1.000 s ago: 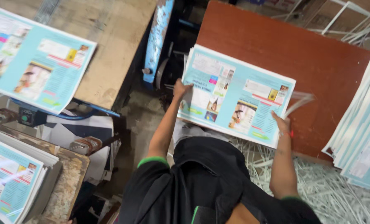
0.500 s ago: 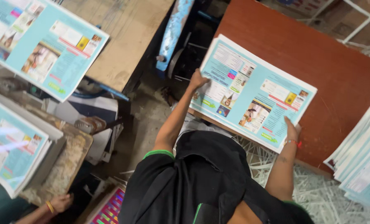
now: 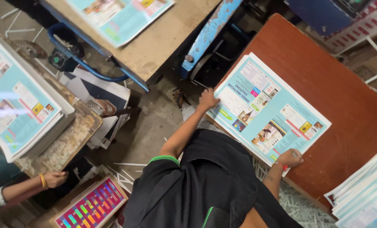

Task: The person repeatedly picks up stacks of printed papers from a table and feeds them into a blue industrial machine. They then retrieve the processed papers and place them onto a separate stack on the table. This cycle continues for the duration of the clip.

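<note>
A stack of light-blue printed sheets (image 3: 277, 105) lies skewed on a red-brown table (image 3: 344, 93). My left hand (image 3: 208, 99) grips the stack's left edge, thumb on the top sheet. My right hand (image 3: 289, 157) curls around the stack's near right corner, with a red band at the wrist. Both arms reach out from a black shirt with green trim.
More stacks of the same sheets sit on a worn bench at the left (image 3: 19, 101), on a wooden table at the top (image 3: 121, 17) and at the lower right (image 3: 366, 198). Another person's hand (image 3: 53, 178) is at the lower left, near a colourful card (image 3: 91, 207). Paper trimmings (image 3: 298, 204) litter the floor.
My right hand dropped the lifted sheet corners and moved to the stack's near corner. The stack turned and squared up. Another person's hand came into view at the lower left.
</note>
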